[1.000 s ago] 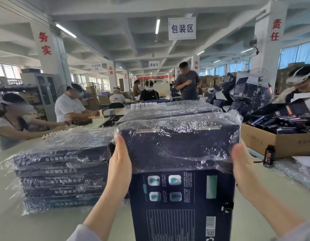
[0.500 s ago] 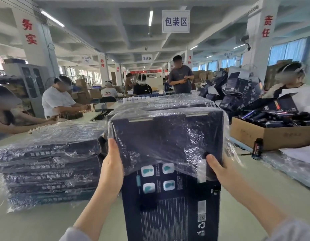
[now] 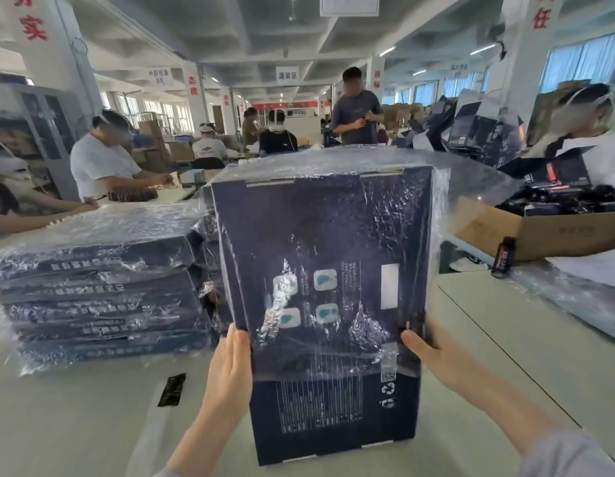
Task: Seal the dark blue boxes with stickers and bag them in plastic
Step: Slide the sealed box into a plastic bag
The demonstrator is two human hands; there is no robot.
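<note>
You are at a pale table [image 3: 92, 425] that runs across the whole lower view. On it, to your left, lies a stack of bagged boxes [image 3: 99, 287], each one flat and wrapped in crinkled clear film, piled several high.

Right in front of you a dark blue box [image 3: 333, 411] stands upright on its short end on the table, its printed face turned toward you. A plastic bag [image 3: 333, 215] is pulled down over it from the top and covers most of the face. The bag's open edge runs across just below your hands, so the lowest part of the box is bare. The box's left edge stands just beside the stack.

To your right, well apart from the box, a cardboard carton [image 3: 526, 232] sits on the table with dark packages inside it.

Your left hand [image 3: 230, 370] lies flat against the left side of the box, fingers straight and pointing up and pressed onto the film. Your right hand [image 3: 433, 356] grips the right edge, thumb on the front face over the plastic. Its fingers go behind the box, out of sight.

A small bottle [image 3: 503, 256] stands upright just in front of the carton. A black strip [image 3: 172, 390] lies flat on the table below the stack, near your left forearm.
</note>
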